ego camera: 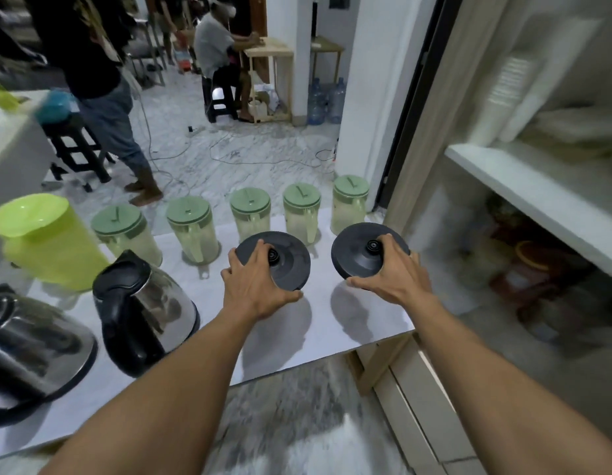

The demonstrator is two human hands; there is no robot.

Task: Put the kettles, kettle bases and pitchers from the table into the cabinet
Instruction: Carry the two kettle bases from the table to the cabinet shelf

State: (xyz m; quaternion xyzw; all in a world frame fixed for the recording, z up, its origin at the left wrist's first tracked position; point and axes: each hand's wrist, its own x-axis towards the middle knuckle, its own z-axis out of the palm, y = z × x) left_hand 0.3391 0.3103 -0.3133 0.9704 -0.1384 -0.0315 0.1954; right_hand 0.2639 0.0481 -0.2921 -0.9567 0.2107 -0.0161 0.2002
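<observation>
My left hand (255, 284) grips a round black kettle base (291, 258), lifted and tilted above the white table (297, 341). My right hand (392, 270) grips a second black kettle base (356, 250), also raised off the table near its right end. Two steel kettles with black handles stand at the left: one (143, 310) near the middle, another (30, 351) at the frame's edge. Along the far edge stand several clear pitchers with green lids (191, 228). A lime-green pitcher (44, 241) stands at the far left.
The open cabinet is at the right, with a white shelf (524, 186) and blurred items above and below it. A person stands at the upper left by a black stool (78, 149). Another person sits further back. Cables lie on the marble floor.
</observation>
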